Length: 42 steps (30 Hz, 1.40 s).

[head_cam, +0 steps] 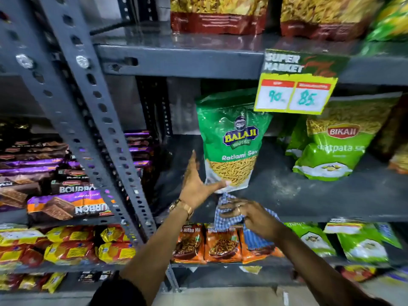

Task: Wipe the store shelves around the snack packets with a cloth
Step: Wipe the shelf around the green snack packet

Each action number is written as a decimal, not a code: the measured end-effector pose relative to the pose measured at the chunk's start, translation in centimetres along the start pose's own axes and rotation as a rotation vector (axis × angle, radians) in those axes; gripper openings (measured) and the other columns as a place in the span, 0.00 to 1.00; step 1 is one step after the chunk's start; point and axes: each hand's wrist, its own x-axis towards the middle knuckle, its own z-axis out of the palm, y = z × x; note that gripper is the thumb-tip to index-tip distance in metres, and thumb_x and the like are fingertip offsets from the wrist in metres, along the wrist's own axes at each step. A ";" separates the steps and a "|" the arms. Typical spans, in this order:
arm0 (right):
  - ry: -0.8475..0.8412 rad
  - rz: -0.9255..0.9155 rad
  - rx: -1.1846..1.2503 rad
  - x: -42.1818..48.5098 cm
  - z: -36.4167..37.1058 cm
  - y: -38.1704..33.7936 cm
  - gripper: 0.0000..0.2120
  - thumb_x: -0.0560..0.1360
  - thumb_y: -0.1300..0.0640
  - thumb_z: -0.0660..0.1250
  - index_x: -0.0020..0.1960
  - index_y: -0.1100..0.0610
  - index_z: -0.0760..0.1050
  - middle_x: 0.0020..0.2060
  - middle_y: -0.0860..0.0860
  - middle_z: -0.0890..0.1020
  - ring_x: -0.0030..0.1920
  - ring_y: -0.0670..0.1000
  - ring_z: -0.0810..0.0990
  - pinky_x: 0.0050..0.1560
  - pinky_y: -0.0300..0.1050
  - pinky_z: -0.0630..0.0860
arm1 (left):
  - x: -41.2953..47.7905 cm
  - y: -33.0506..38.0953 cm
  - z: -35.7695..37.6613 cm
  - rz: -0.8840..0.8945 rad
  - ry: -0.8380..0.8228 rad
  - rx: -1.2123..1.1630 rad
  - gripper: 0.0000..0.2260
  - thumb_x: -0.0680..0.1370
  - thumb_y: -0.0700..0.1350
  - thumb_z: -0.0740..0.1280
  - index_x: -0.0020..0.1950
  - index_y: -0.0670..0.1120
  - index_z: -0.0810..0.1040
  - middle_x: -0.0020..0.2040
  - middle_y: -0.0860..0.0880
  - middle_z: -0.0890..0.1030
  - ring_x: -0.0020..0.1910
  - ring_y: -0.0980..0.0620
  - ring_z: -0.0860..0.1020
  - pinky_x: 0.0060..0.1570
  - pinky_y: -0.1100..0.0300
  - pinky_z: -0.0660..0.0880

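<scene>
A green Balaji snack packet (231,138) stands upright on the dusty grey middle shelf (298,195). My left hand (196,186) grips its lower left edge, thumb across the packet's bottom front and fingers behind it. Just below the packet, at the shelf's front lip, my right hand (251,215) is closed on a bunched blue-and-white checked cloth (229,217). Part of the cloth hangs down over the shelf edge beneath my hand. A green Bikaji packet (333,149) leans on the same shelf to the right.
A yellow price tag (295,89) hangs from the upper shelf edge. A slotted grey upright (92,120) rises at left, with biscuit packs (66,206) beyond it. Orange snack packets (220,244) and green packets (362,241) fill the lower shelf. Red-bottomed packets (218,16) stand above.
</scene>
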 end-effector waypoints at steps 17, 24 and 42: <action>0.564 0.614 -0.057 -0.8 -6.4 11.6 0.29 0.62 0.60 0.49 0.58 0.68 0.74 0.56 0.69 0.78 0.58 0.67 0.76 0.66 0.53 0.64 | 6.1 -0.9 1.2 -0.071 -0.234 0.103 0.30 0.55 0.47 0.81 0.55 0.45 0.78 0.45 0.59 0.82 0.43 0.66 0.80 0.43 0.73 0.77; 0.637 0.391 0.138 -0.6 -4.2 9.7 0.26 0.67 0.68 0.53 0.63 0.62 0.71 0.64 0.60 0.74 0.66 0.58 0.71 0.70 0.45 0.59 | 3.1 -2.9 1.2 -0.047 -0.152 0.343 0.37 0.62 0.50 0.78 0.66 0.43 0.68 0.65 0.51 0.71 0.64 0.53 0.68 0.62 0.72 0.60; 0.411 0.664 -0.431 13.9 -8.9 19.2 0.23 0.73 0.51 0.59 0.68 0.53 0.64 0.71 0.65 0.61 0.70 0.66 0.57 0.68 0.56 0.58 | 0.2 -7.2 2.5 -0.102 0.295 0.891 0.33 0.73 0.59 0.40 0.71 0.45 0.63 0.74 0.43 0.62 0.75 0.46 0.55 0.74 0.49 0.47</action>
